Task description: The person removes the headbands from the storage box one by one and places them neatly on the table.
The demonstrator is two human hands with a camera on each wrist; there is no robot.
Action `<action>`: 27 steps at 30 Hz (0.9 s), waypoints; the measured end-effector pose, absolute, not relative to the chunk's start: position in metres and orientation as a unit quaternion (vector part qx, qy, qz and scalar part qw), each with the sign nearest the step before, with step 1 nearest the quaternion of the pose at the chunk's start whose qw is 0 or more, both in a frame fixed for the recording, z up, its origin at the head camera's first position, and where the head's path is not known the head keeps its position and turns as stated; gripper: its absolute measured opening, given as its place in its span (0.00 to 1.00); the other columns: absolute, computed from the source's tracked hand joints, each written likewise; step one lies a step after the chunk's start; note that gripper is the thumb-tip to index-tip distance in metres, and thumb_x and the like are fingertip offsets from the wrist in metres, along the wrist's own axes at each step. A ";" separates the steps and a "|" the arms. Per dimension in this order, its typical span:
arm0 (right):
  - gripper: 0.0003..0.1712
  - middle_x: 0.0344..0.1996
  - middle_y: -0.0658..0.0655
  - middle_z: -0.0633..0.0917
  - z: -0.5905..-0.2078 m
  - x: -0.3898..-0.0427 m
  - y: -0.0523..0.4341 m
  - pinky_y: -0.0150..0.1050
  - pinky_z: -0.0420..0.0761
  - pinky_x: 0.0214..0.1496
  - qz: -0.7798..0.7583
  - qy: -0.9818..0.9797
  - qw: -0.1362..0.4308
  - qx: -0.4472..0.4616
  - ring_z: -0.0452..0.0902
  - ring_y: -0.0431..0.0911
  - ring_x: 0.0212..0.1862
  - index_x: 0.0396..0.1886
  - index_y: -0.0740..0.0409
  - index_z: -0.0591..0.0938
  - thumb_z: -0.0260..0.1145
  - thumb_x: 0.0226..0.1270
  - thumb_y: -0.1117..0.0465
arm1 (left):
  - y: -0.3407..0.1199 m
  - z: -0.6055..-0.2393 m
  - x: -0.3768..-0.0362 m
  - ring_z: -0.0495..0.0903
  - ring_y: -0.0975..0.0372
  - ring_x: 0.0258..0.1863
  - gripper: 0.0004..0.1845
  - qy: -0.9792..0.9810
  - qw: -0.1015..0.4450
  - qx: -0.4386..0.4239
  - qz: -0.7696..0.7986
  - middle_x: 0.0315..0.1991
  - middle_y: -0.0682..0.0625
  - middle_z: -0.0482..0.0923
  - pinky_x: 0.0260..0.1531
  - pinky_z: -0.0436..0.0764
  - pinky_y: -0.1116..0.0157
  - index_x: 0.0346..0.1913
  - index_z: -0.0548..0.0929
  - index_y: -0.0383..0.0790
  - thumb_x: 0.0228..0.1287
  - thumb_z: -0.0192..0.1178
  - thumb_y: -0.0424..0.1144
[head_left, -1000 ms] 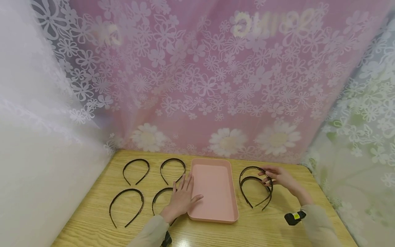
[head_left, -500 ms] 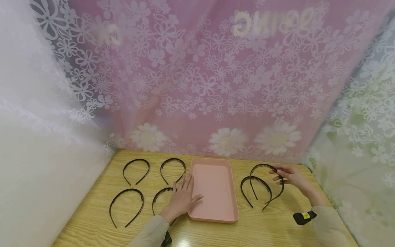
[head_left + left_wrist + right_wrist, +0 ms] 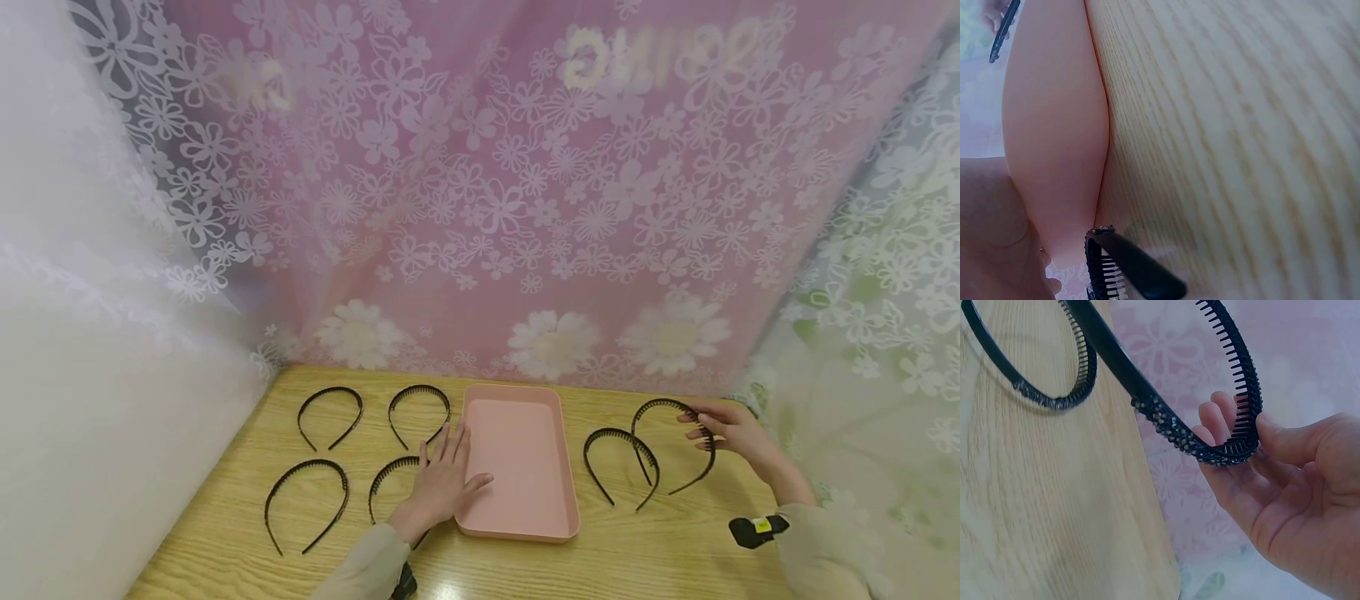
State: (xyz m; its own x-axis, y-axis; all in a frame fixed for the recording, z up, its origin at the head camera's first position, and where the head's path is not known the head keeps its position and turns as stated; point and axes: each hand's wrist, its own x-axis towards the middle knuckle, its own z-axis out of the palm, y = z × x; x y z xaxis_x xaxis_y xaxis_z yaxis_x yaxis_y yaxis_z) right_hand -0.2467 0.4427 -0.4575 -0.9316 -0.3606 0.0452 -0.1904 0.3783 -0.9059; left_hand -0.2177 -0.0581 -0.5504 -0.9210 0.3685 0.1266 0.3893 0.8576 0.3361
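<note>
My right hand (image 3: 742,433) pinches a black toothed headband (image 3: 663,402) by its side between thumb and fingers, raised over the right of the table. In the right wrist view, dark glittering stones cover the held headband (image 3: 1175,432). Another black headband (image 3: 611,432) lies on the wood just left of it. My left hand (image 3: 441,487) rests on the left rim of a pink rectangular tray (image 3: 517,458), fingers extended. Beneath that hand lies a partly covered headband (image 3: 390,468); its end shows beside the tray wall (image 3: 1057,112) in the left wrist view.
Three more black headbands lie on the left of the wooden table (image 3: 360,575): one at the back left (image 3: 330,390), one nearer the tray (image 3: 418,388), one in front (image 3: 307,463). A pink floral curtain (image 3: 480,208) hangs behind; pale sheets flank both sides.
My right hand has moved rightward with its headband, drawing it away from the one lying on the table, which stayed put. The left hand has kept its place on the tray.
</note>
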 end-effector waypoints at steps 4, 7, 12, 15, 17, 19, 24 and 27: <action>0.28 0.49 0.32 0.84 -0.462 -0.245 0.452 0.39 0.86 0.43 -0.525 0.834 0.078 -0.149 0.85 0.40 0.47 0.73 0.76 0.63 0.48 0.85 0.61 | -0.058 -0.548 -0.216 0.45 0.41 0.80 0.47 -0.964 0.025 -0.196 -0.179 0.82 0.40 0.45 0.70 0.48 0.30 0.80 0.51 0.32 0.74 0.50 0.63; 0.31 0.48 0.30 0.83 -0.465 -0.244 0.458 0.38 0.86 0.43 -0.521 0.840 0.078 -0.133 0.85 0.39 0.47 0.72 0.83 0.57 0.47 0.85 0.60 | -0.058 -0.546 -0.215 0.45 0.41 0.80 0.47 -0.963 0.017 -0.194 -0.184 0.82 0.40 0.45 0.70 0.48 0.30 0.80 0.52 0.32 0.74 0.51 0.63; 0.30 0.47 0.30 0.83 -0.470 -0.243 0.468 0.38 0.86 0.44 -0.528 0.839 0.084 -0.104 0.85 0.40 0.47 0.73 0.79 0.59 0.48 0.85 0.60 | -0.058 -0.544 -0.216 0.45 0.42 0.80 0.47 -0.964 0.009 -0.190 -0.185 0.82 0.40 0.45 0.71 0.47 0.31 0.80 0.51 0.32 0.74 0.51 0.63; 0.27 0.47 0.30 0.83 -0.473 -0.242 0.473 0.39 0.86 0.45 -0.531 0.837 0.087 -0.097 0.85 0.40 0.47 0.73 0.74 0.63 0.49 0.84 0.61 | -0.058 -0.544 -0.216 0.46 0.41 0.79 0.46 -0.962 0.014 -0.193 -0.191 0.81 0.39 0.46 0.70 0.47 0.30 0.80 0.52 0.31 0.74 0.52 0.61; 0.28 0.47 0.30 0.83 -0.474 -0.241 0.476 0.39 0.86 0.44 -0.527 0.840 0.088 -0.095 0.85 0.39 0.47 0.73 0.75 0.63 0.48 0.85 0.61 | -0.058 -0.544 -0.216 0.46 0.40 0.79 0.46 -0.961 0.018 -0.196 -0.195 0.81 0.39 0.47 0.70 0.46 0.30 0.80 0.52 0.31 0.75 0.53 0.61; 0.29 0.47 0.29 0.82 -0.475 -0.240 0.478 0.38 0.86 0.44 -0.523 0.843 0.091 -0.088 0.84 0.38 0.47 0.74 0.77 0.60 0.47 0.85 0.61 | -0.058 -0.544 -0.215 0.46 0.39 0.79 0.46 -0.959 0.022 -0.199 -0.200 0.81 0.38 0.47 0.69 0.46 0.29 0.79 0.53 0.30 0.74 0.53 0.60; 0.30 0.45 0.26 0.81 -0.477 -0.241 0.482 0.39 0.86 0.46 -0.512 0.851 0.097 -0.064 0.84 0.37 0.47 0.74 0.82 0.55 0.45 0.86 0.63 | -0.058 -0.545 -0.215 0.46 0.39 0.79 0.47 -0.960 0.022 -0.199 -0.194 0.81 0.38 0.47 0.69 0.47 0.29 0.80 0.52 0.30 0.74 0.53 0.61; 0.29 0.45 0.26 0.81 -0.476 -0.240 0.484 0.41 0.86 0.47 -0.504 0.856 0.098 -0.057 0.84 0.37 0.47 0.74 0.81 0.55 0.44 0.85 0.63 | -0.058 -0.546 -0.215 0.46 0.40 0.79 0.47 -0.961 0.022 -0.196 -0.193 0.81 0.38 0.47 0.69 0.47 0.29 0.80 0.52 0.31 0.74 0.53 0.61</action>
State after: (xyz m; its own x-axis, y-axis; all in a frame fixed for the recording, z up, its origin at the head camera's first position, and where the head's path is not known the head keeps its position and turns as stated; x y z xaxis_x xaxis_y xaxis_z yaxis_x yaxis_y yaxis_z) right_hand -0.2403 0.4839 -0.4764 -0.9740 -0.1976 -0.1107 0.0010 0.4848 -0.8746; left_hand -0.2155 -0.0581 -0.5459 -0.9222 0.3684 0.1178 0.3853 0.8485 0.3628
